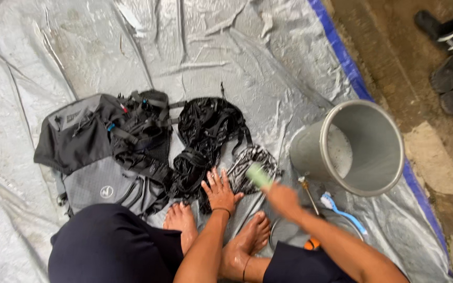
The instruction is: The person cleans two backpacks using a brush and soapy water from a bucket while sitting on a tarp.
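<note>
Squatting barefoot on a wrinkled, wet silver-grey plastic tarpaulin [226,57] with a blue edge strip, the person works low over the ground. Their left hand [220,189] lies flat, fingers spread, pressing on a black mesh strap harness [205,141] that stretches away from the palm toward the middle of the sheet. Their right hand [283,199] is blurred; it is closed around a pale green cylinder-shaped object [258,175], which sticks out past the knuckles and sits just over the harness edge, a little to the right of the flat hand. Whether the cylinder touches the mesh cannot be told.

Left of the pressing hand, touching the harness, lies a grey and black fabric backpack [95,152] with its straps tangled on top. Right of the closed hand, a grey round plastic bucket [360,149] lies tipped on its side, mouth toward the camera. Between that hand and the bucket rest a blue-handled small brush [342,209] and a thin metal-shafted tool with an orange handle [310,209], whose handle end shows just below the forearm.

Beyond the blue edge, well away from both hands, the floor is bare brown dirt and worn concrete [394,57], damp-looking, with dark rubber sandals [452,57] lying on it at the far right.
</note>
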